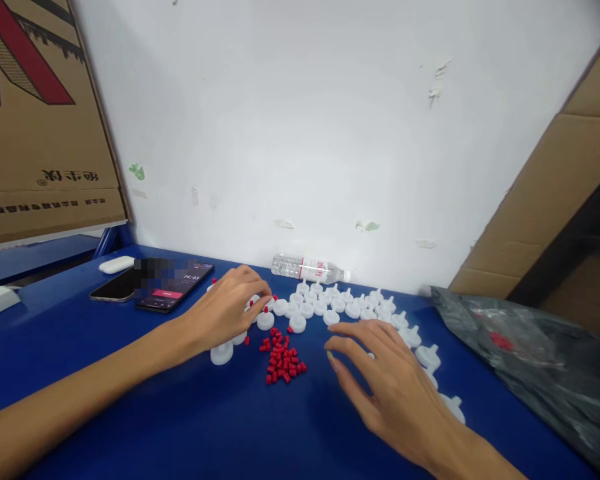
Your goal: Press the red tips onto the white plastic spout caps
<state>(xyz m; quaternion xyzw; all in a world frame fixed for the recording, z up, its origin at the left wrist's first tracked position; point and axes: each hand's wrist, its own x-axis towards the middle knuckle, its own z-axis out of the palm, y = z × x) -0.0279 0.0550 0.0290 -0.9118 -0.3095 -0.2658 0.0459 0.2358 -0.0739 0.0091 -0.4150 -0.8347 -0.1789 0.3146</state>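
On blue tbl, L hand curls by white pcs, can't tell grip; R hand half-open, empty, nr red pcs.

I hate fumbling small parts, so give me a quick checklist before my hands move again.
1. Red caps within reach: ok, loosely heaped between the hands.
2. All loose red caps in the heap: not ok, a stray one lies beside the left hand.
3. Left fingers free: cannot tell, their tips are bent down among white spouted pieces.
4. Right hand open: ok, thumb and fingers stand apart.
5. Water bottle closed: ok, its white cap is on.
6. Lit phone clear of the hands: ok, it lies beyond the left forearm.
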